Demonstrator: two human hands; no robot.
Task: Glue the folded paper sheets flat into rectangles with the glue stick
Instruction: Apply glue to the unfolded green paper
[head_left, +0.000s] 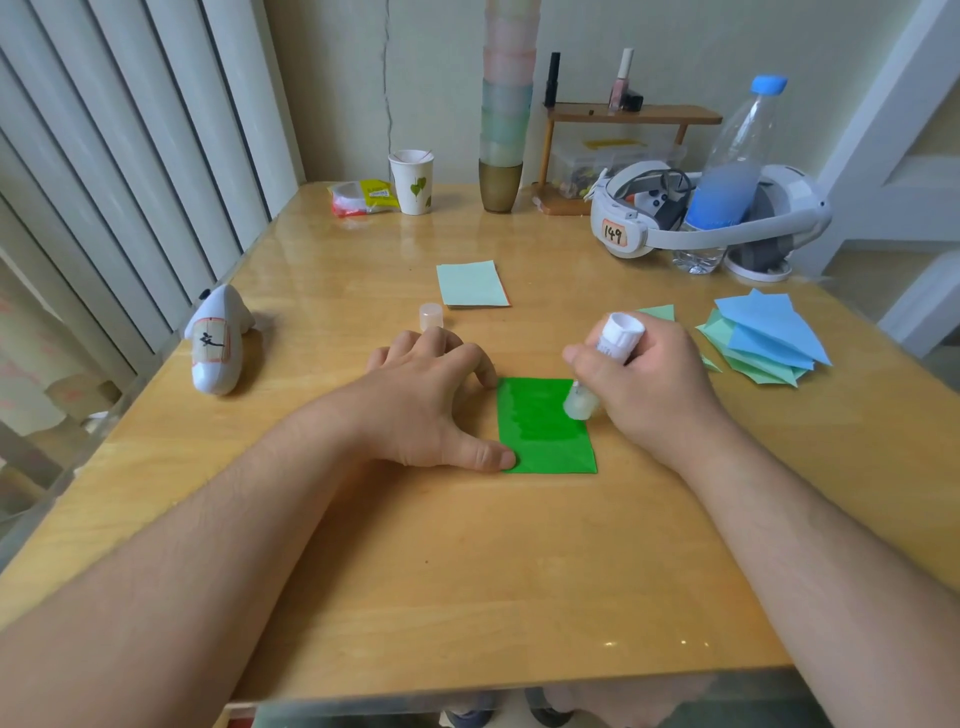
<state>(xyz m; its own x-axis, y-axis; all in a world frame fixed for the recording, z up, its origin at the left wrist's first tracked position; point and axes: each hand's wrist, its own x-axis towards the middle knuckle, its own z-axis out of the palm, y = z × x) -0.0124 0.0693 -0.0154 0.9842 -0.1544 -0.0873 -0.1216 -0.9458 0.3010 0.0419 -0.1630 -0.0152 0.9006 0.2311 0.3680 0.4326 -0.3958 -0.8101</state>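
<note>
Gluing the bright green rectangular paper sheet (545, 426), the nearest item on the wooden tabletop (467, 571).

My left hand (426, 400) pins its left edge with spread fingers (506, 459); my right hand (649, 384) grips the white glue stick (605, 364) at the right edge. I judge a stroke could overrun onto wood or drag the sheet, smearing glue toward the blue-green folded papers (763, 343) beyond.

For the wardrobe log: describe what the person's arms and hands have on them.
Nothing is worn. Both forearms come in bare from the bottom edge of the picture, with no sleeve showing. The left hand and the right hand are bare too: no gloves, and no rings, watch, bracelet or bandage that can be seen. Fine hair shows on both forearms.
</note>
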